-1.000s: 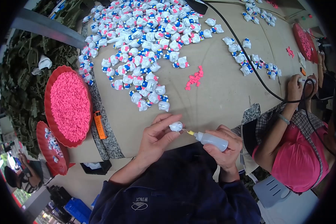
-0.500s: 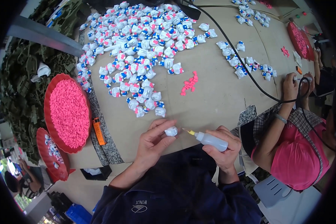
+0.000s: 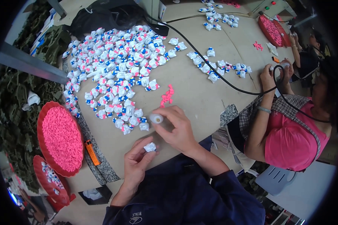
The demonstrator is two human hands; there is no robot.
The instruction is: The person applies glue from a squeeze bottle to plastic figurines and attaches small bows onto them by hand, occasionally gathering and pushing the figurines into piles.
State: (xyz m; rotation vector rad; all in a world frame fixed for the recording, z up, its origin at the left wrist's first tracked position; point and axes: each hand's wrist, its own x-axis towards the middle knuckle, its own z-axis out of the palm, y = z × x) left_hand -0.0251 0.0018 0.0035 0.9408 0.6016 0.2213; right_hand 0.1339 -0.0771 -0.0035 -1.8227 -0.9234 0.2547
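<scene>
Figurine (image 3: 150, 147), mostly white, is pinched by the left hand (image 3: 135, 164), a cloudy bottle (image 3: 156, 119) by the right hand (image 3: 181, 131).

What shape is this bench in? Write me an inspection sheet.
Surface: beige table, speckled strip at its left.
Job's things: piled white figurines with blue and pink; loose pink pieces; red tray filled with more.
Clutter: orange item beside the tray; black bundle behind the pile.
Grips: left hand holds one figurine; right hand holds a bottle, round end toward camera, tip hidden.
Cables: black cable across the table, looping at right.
Surroundings: co-worker in pink at right; dark green heap at left.
</scene>
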